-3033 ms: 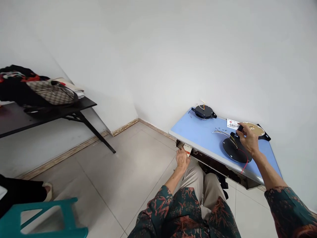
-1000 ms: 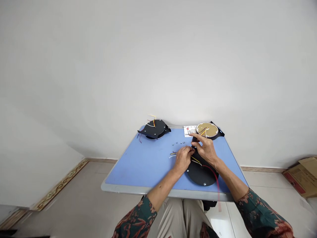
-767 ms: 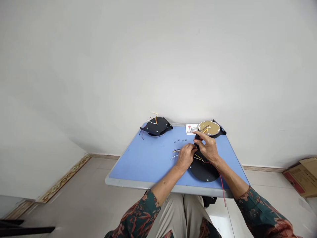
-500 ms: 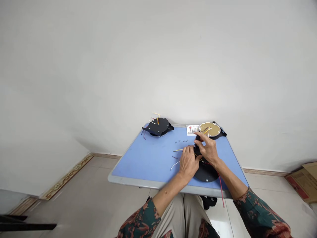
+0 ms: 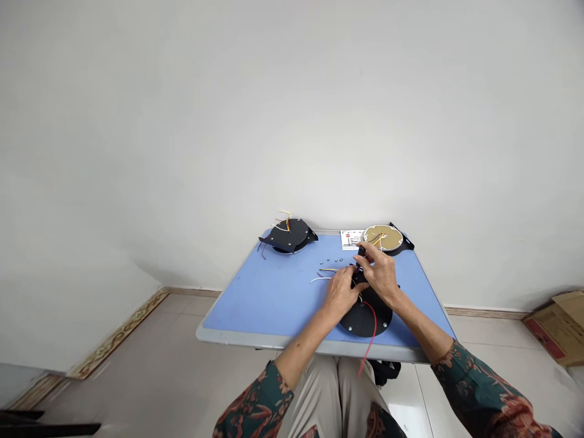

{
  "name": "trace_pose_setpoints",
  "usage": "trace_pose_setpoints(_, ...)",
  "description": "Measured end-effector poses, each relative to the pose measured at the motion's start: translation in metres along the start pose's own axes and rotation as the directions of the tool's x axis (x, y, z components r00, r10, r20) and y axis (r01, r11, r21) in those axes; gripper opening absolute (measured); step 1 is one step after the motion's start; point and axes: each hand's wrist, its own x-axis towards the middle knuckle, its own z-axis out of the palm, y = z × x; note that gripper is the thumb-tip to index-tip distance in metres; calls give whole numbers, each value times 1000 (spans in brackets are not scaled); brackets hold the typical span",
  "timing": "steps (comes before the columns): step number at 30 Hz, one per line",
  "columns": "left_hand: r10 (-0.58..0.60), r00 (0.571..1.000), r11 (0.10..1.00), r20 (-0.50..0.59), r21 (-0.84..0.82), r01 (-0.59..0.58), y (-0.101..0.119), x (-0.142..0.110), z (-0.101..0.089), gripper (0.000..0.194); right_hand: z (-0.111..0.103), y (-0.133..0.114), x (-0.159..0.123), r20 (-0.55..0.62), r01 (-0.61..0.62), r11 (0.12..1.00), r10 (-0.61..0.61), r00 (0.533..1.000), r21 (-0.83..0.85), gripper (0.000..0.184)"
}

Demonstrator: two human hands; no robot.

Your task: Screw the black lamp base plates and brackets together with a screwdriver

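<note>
On the blue table (image 5: 264, 298), near its front edge, lies a black round plate (image 5: 365, 319) with screws at its rim and coloured wires from its middle. My left hand (image 5: 341, 292) is closed on the plate's far left edge, its fingertips near a black bracket part there. My right hand (image 5: 381, 271) pinches a short black screwdriver (image 5: 361, 250) upright above that edge; its tip is hidden. A red wire (image 5: 375, 322) curves over the plate and hangs past the table's front. White and yellow wires stick out left of my left hand.
Several small screws (image 5: 336, 260) lie beyond my hands. A second black round assembly (image 5: 292, 234) with wires stands at the back left. A tan-faced round assembly (image 5: 387, 238) and a printed white card (image 5: 349, 239) sit at the back right, near the wall. A cardboard box (image 5: 559, 328) is on the floor.
The round plate has turned and shifted slightly left under my hands. Its red wire has swung left from beside my right forearm to across the plate. Both hands keep their hold.
</note>
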Motion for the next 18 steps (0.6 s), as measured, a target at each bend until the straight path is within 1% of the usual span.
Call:
trace_pose_setpoints(2, -21, 999, 999, -49, 25, 23, 5, -1, 8, 29, -3, 1, 0, -3, 16, 1000, -16, 1000, 16, 25)
trace_pose_setpoints(3, -11, 999, 999, -49, 30, 13, 6, -2, 10, 30, -4, 1, 1, -1, 29, 999, -29, 1000, 26, 24)
trace_pose_setpoints(5, 18, 1000, 1000, -16, 24, -18, 5, -1, 11, 32, -9, 2, 3, 25, 50, 997, -52, 998, 52, 21)
trace_pose_setpoints(8, 38, 999, 999, 20, -1, -38, 1, 1, 5, 35, -16, 6, 11, 144, 57, 989, -76, 987, 134, 14)
trace_pose_setpoints(10, 43, 999, 999, 16, -13, -43, 0, 1, 2, 35, -21, 13, 19, 238, 41, 969, -101, 966, 244, 9)
trace_pose_setpoints(13, 65, 998, 998, 13, -21, -65, 0, 1, 1, 34, -24, 26, 31, 353, -33, 886, -150, 923, 462, 16)
trace_pose_setpoints(14, 73, 997, 997, 14, -22, -72, 0, 1, 1, 34, -24, 28, 35, 385, -59, 860, -165, 908, 507, 18)
trace_pose_setpoints(15, 76, 997, 997, 14, -22, -76, 0, 1, 1, 34, -24, 30, 37, 414, -75, 848, -177, 893, 524, 19)
trace_pose_setpoints(16, 72, 997, 997, 13, -21, -72, 1, 1, 2, 33, -23, 29, 39, 437, -75, 855, -184, 880, 513, 18)
trace_pose_setpoints(18, 39, 999, 999, 9, -14, -39, 1, 2, 2, 32, -22, 24, 38, 453, -29, 905, -184, 872, 424, 14)
